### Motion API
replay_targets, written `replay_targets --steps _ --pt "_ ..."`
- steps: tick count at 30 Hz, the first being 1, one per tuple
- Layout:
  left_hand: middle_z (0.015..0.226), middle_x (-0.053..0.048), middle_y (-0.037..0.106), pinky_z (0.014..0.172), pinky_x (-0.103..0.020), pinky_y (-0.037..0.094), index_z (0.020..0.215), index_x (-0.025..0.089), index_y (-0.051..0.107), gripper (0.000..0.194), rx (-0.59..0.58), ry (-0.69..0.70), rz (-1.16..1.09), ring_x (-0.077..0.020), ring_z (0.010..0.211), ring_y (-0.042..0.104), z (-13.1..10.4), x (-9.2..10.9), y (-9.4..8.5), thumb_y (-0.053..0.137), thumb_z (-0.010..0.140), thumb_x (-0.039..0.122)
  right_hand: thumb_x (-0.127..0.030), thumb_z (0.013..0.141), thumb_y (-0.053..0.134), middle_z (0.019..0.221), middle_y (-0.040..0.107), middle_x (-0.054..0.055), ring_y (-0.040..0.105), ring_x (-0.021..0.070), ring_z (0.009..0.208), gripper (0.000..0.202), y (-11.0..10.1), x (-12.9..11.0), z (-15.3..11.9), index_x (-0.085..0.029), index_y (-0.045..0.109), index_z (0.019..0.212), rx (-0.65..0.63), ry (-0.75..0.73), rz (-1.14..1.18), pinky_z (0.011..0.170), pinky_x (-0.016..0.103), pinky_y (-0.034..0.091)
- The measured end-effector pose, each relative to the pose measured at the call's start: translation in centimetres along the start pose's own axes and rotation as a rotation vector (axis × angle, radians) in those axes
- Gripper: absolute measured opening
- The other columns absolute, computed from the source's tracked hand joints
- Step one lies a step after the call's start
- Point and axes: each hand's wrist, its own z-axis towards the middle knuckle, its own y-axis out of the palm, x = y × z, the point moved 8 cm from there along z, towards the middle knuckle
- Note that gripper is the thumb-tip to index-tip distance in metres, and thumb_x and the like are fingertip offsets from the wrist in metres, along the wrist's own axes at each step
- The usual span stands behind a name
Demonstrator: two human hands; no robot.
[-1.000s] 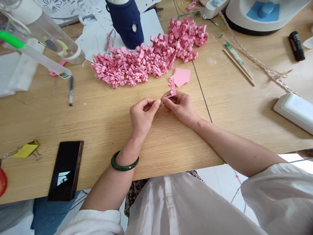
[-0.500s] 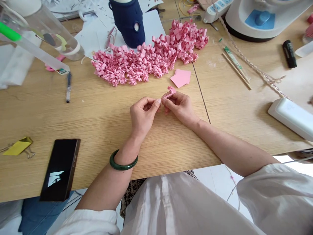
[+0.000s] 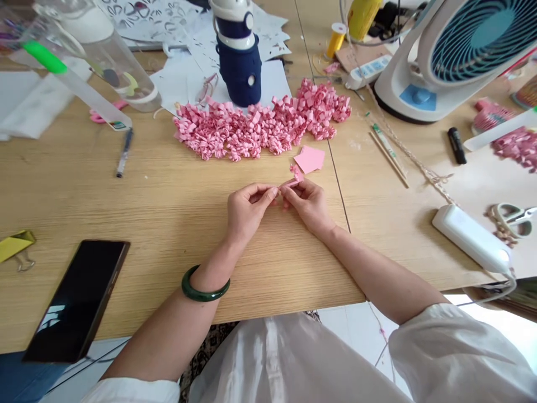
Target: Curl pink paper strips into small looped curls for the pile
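A small pink paper piece (image 3: 297,174) with a curled end stands up between my hands, over the wooden table (image 3: 176,224). My left hand (image 3: 251,207), on the arm with a dark green bangle (image 3: 205,294), pinches its lower left part between thumb and index finger. Close beside it, my right hand (image 3: 308,204) is closed on the same piece, fingertips almost touching the left ones. Just behind lie flat pink paper pieces (image 3: 310,159). Farther back stretches a long heap of curled pink paper (image 3: 251,131).
A navy bottle (image 3: 239,70) stands behind the heap. At left are a black phone (image 3: 78,299), a pen (image 3: 125,153) and a clear bottle (image 3: 121,73). To the right are thin sticks (image 3: 390,159), a white device (image 3: 472,238), scissors (image 3: 514,218) and a fan (image 3: 423,84).
The view has shifted, bringing more of the fan and the scissors into sight at the right. Both hands keep their pinch on the pink paper piece, nearly unchanged.
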Motion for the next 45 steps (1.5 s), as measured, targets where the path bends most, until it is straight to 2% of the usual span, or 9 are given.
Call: replay_targets --steps 3,11,25,31,35,38,41,43,45 --pt "0.079 -0.003 0.082 0.069 -0.026 0.059 0.082 0.019 0.082 0.024 -0.009 -0.04 0.016 -0.0167 0.068 0.074 0.1 -0.3 0.0 0.084 0.076 0.042 -0.063 0.078 0.087 0.068 0.066 -0.004 0.06 0.0074 0.052 0.05 0.0 -0.1 -0.1 -0.018 0.066 0.083 -0.003 0.019 -0.019 0.054 0.023 0.056" --pt "0.075 -0.001 0.079 0.067 -0.026 0.053 0.075 0.02 0.077 0.019 -0.001 0.037 0.167 -0.0158 0.066 0.071 0.2 0.1 -0.3 0.075 0.079 0.039 -0.065 0.078 0.084 0.065 0.063 -0.005 0.06 0.0073 0.051 0.051 0.4 0.1 0.0 -0.018 0.064 0.084 -0.03 0.016 -0.056 0.053 0.022 0.055" --pt "0.07 0.0 0.075 0.068 -0.027 0.051 0.072 0.02 0.072 0.021 -0.034 0.066 0.107 -0.0157 0.066 0.068 0.4 0.5 0.3 0.073 0.078 0.04 -0.063 0.083 0.084 0.063 0.065 -0.005 0.062 0.0084 0.053 0.047 0.4 -1.0 -0.3 -0.019 0.067 0.083 -0.023 -0.044 -0.049 0.056 0.024 0.051" --pt "0.074 -0.004 0.078 0.072 -0.029 0.054 0.077 0.019 0.078 0.036 -0.027 0.054 0.114 -0.0169 0.067 0.07 0.1 0.7 0.1 0.068 0.091 0.051 -0.059 0.087 0.081 0.061 0.065 -0.006 0.061 0.0082 0.051 0.044 0.0 -0.9 -0.4 -0.02 0.064 0.078 0.007 -0.021 -0.029 0.059 0.025 0.05" --pt "0.088 -0.006 0.083 0.077 -0.029 0.057 0.088 0.018 0.082 0.043 -0.088 0.024 0.052 -0.0188 0.077 0.074 0.1 0.2 0.7 0.068 0.094 0.058 -0.055 0.091 0.079 0.06 0.065 -0.005 0.061 0.0081 0.053 0.042 0.3 -1.3 -0.6 -0.02 0.063 0.075 -0.039 -0.024 -0.06 0.061 0.025 0.051" --pt "0.097 -0.008 0.083 0.084 -0.03 0.059 0.098 0.018 0.082 0.043 -0.165 0.001 -0.022 -0.0215 0.091 0.076 0.1 -0.3 1.5 0.075 0.089 0.06 -0.057 0.091 0.078 0.054 0.06 -0.006 0.054 0.0081 0.046 0.043 1.1 -1.1 -0.8 -0.021 0.061 0.075 -0.135 -0.018 -0.09 0.051 0.024 0.045" --pt "0.116 -0.012 0.081 0.091 -0.034 0.061 0.11 0.017 0.078 0.045 -0.084 -0.012 -0.025 -0.024 0.103 0.075 0.4 -0.5 0.6 0.078 0.087 0.056 -0.057 0.091 0.077 0.052 0.055 -0.008 0.048 0.0076 0.042 0.042 1.5 -0.9 -1.0 -0.022 0.058 0.076 -0.197 -0.002 -0.064 0.044 0.023 0.041" --pt "0.136 -0.013 0.075 0.103 -0.038 0.058 0.122 0.02 0.074 0.047 0.003 0.113 0.075 -0.0263 0.121 0.071 0.6 0.7 -0.4 0.078 0.087 0.051 -0.052 0.092 0.076 0.053 0.055 -0.008 0.048 0.0079 0.044 0.038 1.6 -0.9 -1.0 -0.023 0.057 0.076 -0.207 0.007 -0.056 0.045 0.023 0.043" --pt "0.152 -0.012 0.066 0.119 -0.042 0.048 0.133 0.023 0.07 0.05 0.005 0.3 0.19 -0.0276 0.142 0.06 0.3 2.8 -0.5 0.076 0.089 0.046 -0.046 0.093 0.074 0.055 0.055 -0.007 0.048 0.0081 0.046 0.034 1.7 -1.1 -1.1 -0.023 0.055 0.075 -0.229 -0.01 -0.081 0.047 0.023 0.043"
